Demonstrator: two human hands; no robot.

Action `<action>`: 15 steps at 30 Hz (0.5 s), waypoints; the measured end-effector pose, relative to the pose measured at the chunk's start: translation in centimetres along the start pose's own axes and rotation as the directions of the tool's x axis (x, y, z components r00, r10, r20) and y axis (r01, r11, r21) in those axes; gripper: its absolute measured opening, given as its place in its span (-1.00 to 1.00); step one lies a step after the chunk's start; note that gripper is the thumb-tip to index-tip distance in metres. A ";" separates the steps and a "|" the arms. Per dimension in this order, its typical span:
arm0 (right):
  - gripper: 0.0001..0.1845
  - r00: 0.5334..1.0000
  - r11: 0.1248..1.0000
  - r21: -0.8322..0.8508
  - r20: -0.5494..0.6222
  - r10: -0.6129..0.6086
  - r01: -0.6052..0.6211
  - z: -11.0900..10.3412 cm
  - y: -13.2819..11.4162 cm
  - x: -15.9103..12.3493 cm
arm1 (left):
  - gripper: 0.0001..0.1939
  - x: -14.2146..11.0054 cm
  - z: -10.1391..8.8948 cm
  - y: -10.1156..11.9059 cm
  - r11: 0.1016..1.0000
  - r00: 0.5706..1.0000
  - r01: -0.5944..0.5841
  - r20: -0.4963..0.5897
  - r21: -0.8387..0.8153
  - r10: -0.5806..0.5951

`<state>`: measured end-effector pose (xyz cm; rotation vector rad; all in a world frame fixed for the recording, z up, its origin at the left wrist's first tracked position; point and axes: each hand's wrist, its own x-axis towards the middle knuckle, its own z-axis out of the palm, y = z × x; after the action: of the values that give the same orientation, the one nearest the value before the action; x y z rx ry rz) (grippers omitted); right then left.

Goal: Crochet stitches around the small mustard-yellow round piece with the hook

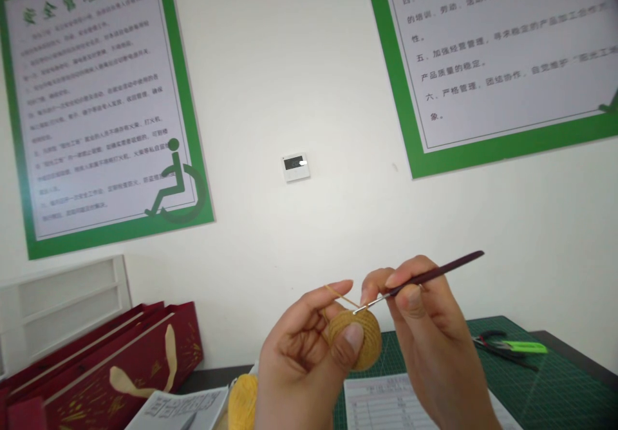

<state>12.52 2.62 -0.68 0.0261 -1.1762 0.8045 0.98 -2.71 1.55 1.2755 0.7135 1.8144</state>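
My left hand (304, 365) pinches a round, mustard-yellow crocheted piece (367, 341) between thumb and fingers. A strand of yellow yarn (342, 296) runs from the piece up over my left index finger. My right hand (425, 333) holds a crochet hook (434, 275) with a slim dark handle like a pencil. Its silver tip sits at the piece's upper edge, by the strand. Below my left wrist, a yellow yarn ball (243, 404) is partly hidden by that hand.
A green cutting mat (545, 378) carries a printed paper form (400, 404) and dark-handled scissors (502, 346) beside a neon green item (526, 347). A printed booklet (178, 411) lies at bottom left. Red boxes (120, 365) and a white rack (62, 308) stand left.
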 end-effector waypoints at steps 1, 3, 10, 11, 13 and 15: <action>-0.84 1.000 1.000 -0.010 0.019 -0.015 0.015 -0.2 -0.1 0.1 | -0.67 0.0 0.0 0.0 1.000 1.000 0.006 -0.006 0.007 -0.006; -0.88 0.996 0.997 -0.041 0.067 -0.061 0.063 -0.5 -0.3 0.2 | -0.67 0.0 0.0 0.1 1.000 1.000 0.009 -0.013 0.018 -0.009; -0.88 0.942 0.914 -0.240 0.162 -0.294 0.327 -0.9 -1.3 0.3 | -0.68 -0.1 0.0 0.0 0.999 1.000 -0.023 0.002 0.028 0.023; -0.86 0.921 0.887 -0.264 0.198 -0.334 0.378 -0.9 -1.4 0.3 | -0.68 -0.1 0.0 0.0 0.999 0.999 -0.032 0.002 0.029 0.032; -0.83 0.880 0.832 -0.304 0.265 -0.395 0.465 -1.1 -1.6 0.4 | -0.68 -0.1 0.0 0.0 0.998 0.999 -0.046 0.001 0.030 0.046; -0.81 0.850 0.790 -0.331 0.318 -0.421 0.516 -1.2 -1.8 0.5 | -0.69 -0.1 0.0 -0.1 0.998 0.999 -0.048 0.005 0.036 0.048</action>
<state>14.60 2.11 -0.07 0.0694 -1.4602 0.0988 1.00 -2.75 1.44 1.3300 0.7212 1.8445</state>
